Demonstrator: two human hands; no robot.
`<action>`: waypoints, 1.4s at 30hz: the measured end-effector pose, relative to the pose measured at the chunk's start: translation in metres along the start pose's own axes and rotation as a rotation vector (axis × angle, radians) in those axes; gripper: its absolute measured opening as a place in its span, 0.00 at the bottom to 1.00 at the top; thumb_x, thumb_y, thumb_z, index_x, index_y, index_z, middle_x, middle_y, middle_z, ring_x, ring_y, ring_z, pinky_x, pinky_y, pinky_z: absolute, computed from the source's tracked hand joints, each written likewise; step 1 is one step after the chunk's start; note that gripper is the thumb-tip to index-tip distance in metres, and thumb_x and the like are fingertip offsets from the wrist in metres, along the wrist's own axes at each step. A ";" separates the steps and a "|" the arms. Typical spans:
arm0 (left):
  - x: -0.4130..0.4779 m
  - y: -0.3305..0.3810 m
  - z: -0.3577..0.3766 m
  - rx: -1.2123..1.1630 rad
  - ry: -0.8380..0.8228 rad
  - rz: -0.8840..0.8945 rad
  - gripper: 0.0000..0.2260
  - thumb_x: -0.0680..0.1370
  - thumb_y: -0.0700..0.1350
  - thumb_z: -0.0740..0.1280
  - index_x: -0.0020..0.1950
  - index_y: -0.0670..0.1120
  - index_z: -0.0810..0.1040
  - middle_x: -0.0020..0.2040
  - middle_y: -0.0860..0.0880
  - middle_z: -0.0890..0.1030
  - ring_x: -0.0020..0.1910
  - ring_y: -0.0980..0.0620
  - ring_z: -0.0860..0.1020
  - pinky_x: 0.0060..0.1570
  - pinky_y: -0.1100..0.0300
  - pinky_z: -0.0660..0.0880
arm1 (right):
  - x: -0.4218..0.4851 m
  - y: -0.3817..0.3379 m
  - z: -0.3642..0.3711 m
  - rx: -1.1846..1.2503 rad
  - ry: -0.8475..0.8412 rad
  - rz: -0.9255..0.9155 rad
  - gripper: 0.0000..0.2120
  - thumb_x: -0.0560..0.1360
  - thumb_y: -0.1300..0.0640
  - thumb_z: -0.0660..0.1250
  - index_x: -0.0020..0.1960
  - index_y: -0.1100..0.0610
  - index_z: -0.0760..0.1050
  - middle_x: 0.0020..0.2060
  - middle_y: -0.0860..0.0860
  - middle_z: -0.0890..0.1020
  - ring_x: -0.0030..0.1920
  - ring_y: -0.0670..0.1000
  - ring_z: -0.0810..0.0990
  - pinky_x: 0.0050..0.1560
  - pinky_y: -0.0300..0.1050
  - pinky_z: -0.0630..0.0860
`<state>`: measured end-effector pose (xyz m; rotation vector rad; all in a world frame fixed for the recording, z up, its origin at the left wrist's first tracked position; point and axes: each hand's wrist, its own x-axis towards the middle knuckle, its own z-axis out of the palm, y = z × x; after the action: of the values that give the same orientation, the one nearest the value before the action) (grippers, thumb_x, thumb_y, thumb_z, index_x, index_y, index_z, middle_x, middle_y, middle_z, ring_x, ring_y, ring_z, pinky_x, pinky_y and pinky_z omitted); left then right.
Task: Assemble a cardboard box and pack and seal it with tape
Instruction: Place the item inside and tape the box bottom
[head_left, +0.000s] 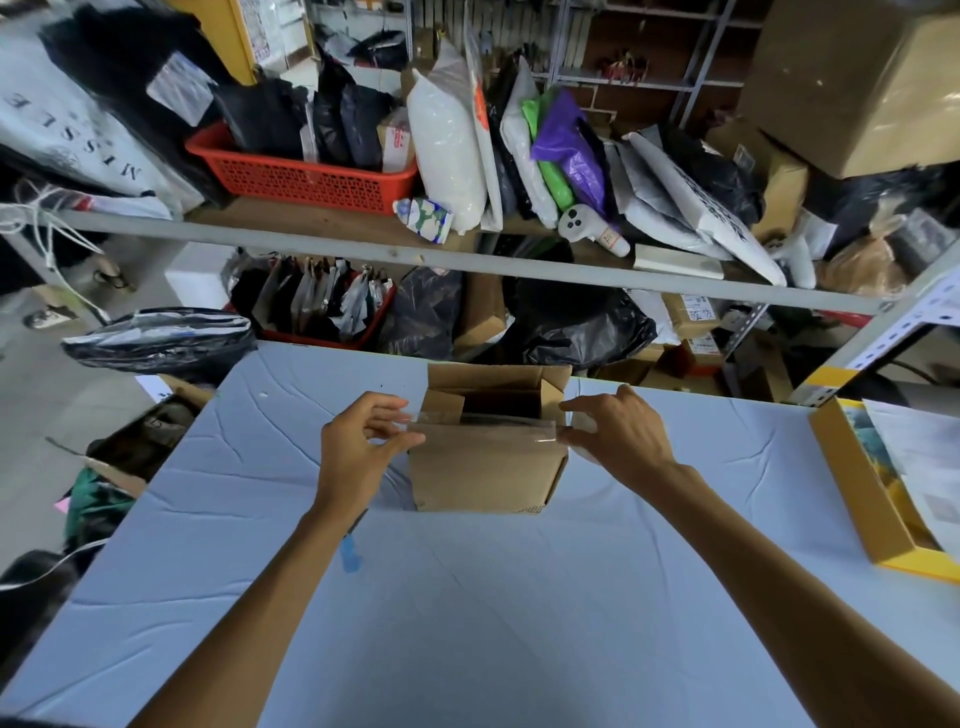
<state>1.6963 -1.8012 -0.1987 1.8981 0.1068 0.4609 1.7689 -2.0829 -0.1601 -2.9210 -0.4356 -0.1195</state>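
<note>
The box (485, 475) sits mid-table (467, 597), toward the far edge, its far flaps up. The left hand (358, 447) and right hand (618, 436) each pinch an end of 1 clear tape (483, 425) strip stretched over it. Slack or twist could land it crooked, or the open flaps could snag it.

The box (488, 478) is plain brown cardboard, and the strip of tape (483, 425) across it is clear and glossy. The surface (467, 613) is pale blue-grey, with a bright blue patch (350, 556) on it. The basket (306, 179) is red with a lattice of holes. Beside a purple bag (569, 132) sits a lime-green bag (550, 176). The tray (857, 493) is brown with yellow edges.
</note>
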 end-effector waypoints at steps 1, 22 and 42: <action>0.000 -0.001 0.001 0.001 0.004 -0.002 0.15 0.67 0.40 0.77 0.51 0.44 0.80 0.44 0.50 0.84 0.40 0.56 0.81 0.41 0.67 0.78 | 0.001 0.000 0.000 0.003 -0.003 -0.008 0.17 0.72 0.43 0.69 0.59 0.45 0.79 0.51 0.50 0.84 0.49 0.53 0.73 0.35 0.44 0.68; 0.020 -0.011 -0.002 -0.062 -0.130 -0.172 0.23 0.65 0.41 0.79 0.57 0.51 0.77 0.38 0.52 0.85 0.40 0.54 0.83 0.41 0.69 0.78 | 0.008 0.005 -0.001 0.032 -0.045 -0.023 0.23 0.74 0.43 0.67 0.67 0.43 0.69 0.52 0.54 0.82 0.52 0.55 0.78 0.40 0.43 0.68; 0.042 -0.011 -0.005 -0.007 -0.258 -0.260 0.37 0.65 0.37 0.78 0.69 0.52 0.68 0.37 0.51 0.84 0.40 0.54 0.82 0.46 0.66 0.78 | 0.035 0.016 -0.011 0.096 -0.470 -0.134 0.20 0.77 0.43 0.62 0.69 0.35 0.66 0.53 0.52 0.75 0.56 0.56 0.76 0.49 0.42 0.67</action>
<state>1.7346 -1.7810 -0.1963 1.8873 0.1783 0.0394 1.8069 -2.0900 -0.1486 -2.8047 -0.6828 0.5639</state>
